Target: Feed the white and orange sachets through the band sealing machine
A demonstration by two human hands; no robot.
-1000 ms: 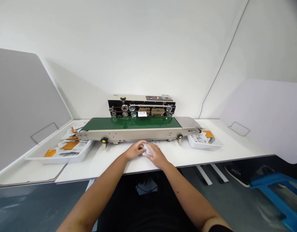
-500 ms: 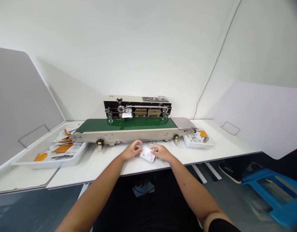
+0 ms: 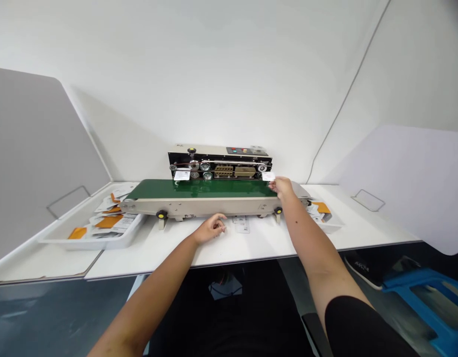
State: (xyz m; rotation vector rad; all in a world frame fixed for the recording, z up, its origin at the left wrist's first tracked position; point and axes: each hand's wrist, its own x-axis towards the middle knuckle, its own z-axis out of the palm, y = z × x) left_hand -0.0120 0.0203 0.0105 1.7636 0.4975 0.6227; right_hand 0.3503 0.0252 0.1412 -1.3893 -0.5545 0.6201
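Note:
My right hand (image 3: 281, 186) pinches a small white sachet (image 3: 268, 176) by its edge at the right end of the band sealer (image 3: 219, 162), just above the green conveyor belt (image 3: 214, 189). Another white sachet (image 3: 182, 174) sits at the sealer's left end, over the belt. My left hand (image 3: 211, 228) rests low over the white table in front of the conveyor, its fingers loosely bent and apart, with nothing in them. Close to its right, a flat printed packet (image 3: 242, 227) lies on the table, partly under the conveyor frame.
A white tray (image 3: 117, 242) full of white and orange packets stands at the left, under the conveyor's end. At the right, a smaller tray (image 3: 331, 228) of packets is partly hidden by my arm. Pale panels flank the table (image 3: 169, 255). A blue stool (image 3: 429, 302) stands lower right.
My right hand has carried the sachet from the table up to the sealer's right end. My left hand has let go of it. The sachet in the sealer has moved left.

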